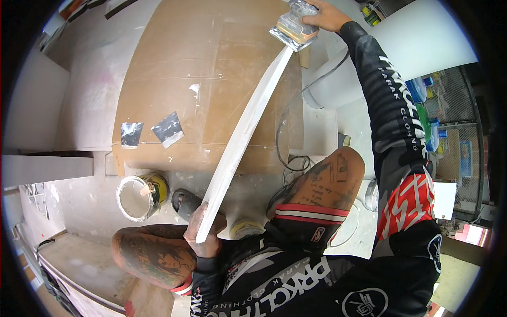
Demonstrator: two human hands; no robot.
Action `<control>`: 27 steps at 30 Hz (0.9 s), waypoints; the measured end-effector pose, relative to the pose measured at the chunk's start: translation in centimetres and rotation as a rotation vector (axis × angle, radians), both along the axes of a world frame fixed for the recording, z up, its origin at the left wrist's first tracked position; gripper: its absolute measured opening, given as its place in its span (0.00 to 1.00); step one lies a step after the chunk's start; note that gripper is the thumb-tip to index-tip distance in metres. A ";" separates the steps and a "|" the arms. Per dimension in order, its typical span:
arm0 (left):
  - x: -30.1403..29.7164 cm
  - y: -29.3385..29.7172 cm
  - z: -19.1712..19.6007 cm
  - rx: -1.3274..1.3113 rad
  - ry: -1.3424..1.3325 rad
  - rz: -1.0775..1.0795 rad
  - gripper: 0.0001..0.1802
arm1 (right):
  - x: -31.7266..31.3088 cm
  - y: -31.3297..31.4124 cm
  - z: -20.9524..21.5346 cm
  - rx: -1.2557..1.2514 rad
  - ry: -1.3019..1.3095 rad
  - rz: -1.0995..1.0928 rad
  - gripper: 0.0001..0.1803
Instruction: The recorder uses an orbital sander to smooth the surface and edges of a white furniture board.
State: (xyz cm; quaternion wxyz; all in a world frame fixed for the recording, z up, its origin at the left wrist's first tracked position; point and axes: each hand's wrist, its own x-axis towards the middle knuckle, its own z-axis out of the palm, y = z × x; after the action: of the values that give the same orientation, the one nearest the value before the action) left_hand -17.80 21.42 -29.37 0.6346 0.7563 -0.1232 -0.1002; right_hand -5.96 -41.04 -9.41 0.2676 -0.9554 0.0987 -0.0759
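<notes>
One sander point(293, 27) top, frame-cropped.

— Where does the view sit?

— On the person's head, looking almost straight down past the chest and bent knees to the floor.

— How near is it?

— Close. The left hand point(205, 228) is just below the lens near the bottom edge, and the right hand point(328, 15) is stretched to the top edge, so the long white board point(244, 129) between them runs nearly the full height.

— Which way is forward?

— Up in the picture, toward the brown sheet point(211, 79) on the floor.

— Any distortion?

— Yes, a wide fisheye: straight edges bend near the dark round rim.

— A second view?

— Only this one is shown, so no overlap can be told.
</notes>
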 end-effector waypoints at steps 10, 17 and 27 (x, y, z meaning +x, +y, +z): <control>0.2 -0.6 1.1 0.035 -0.017 0.005 0.15 | -0.1 2.1 1.3 -0.177 -0.075 0.133 0.47; 0.2 -0.5 1.7 -0.047 0.137 0.045 0.15 | -0.4 4.6 0.2 -0.026 -0.107 0.192 0.48; 0.6 -0.3 1.4 0.108 0.095 -0.026 0.16 | -4.2 19.1 -0.4 -0.182 -0.038 0.233 0.45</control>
State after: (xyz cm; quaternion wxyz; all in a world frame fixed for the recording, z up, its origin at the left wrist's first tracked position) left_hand -17.19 21.13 -28.01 0.5966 0.7822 -0.0974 -0.1508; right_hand -10.18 -21.96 -9.79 0.1885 -0.9792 -0.0253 -0.0713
